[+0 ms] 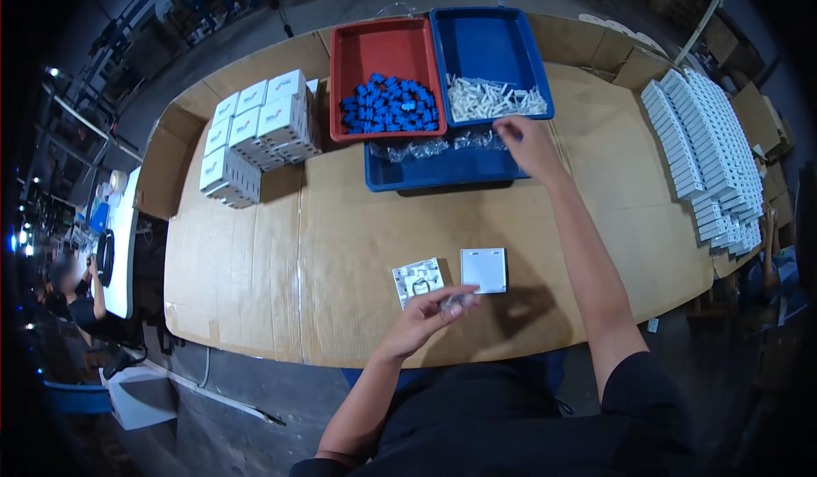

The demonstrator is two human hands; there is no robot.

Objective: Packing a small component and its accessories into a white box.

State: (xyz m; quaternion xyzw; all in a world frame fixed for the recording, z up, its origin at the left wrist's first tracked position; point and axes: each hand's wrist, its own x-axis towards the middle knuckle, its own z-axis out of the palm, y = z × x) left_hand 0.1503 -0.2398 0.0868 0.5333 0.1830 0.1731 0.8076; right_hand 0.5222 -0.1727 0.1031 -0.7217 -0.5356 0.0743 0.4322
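My left hand is closed around a small clear plastic bag, low over the near middle of the table. Just beyond it lie an open white square box and a white square piece with dark and grey markings, partly covered by my fingers. My right hand is stretched out to the front edge of a blue tray containing a heap of small white plastic pieces. Its fingertips are pinched together; what is between them, if anything, is too small to make out.
Left of the blue tray is a red tray of small blue parts. Under both sits another blue tray with clear bags. White boxes are stacked left, rows of white boxes right. Cardboard walls edge the table.
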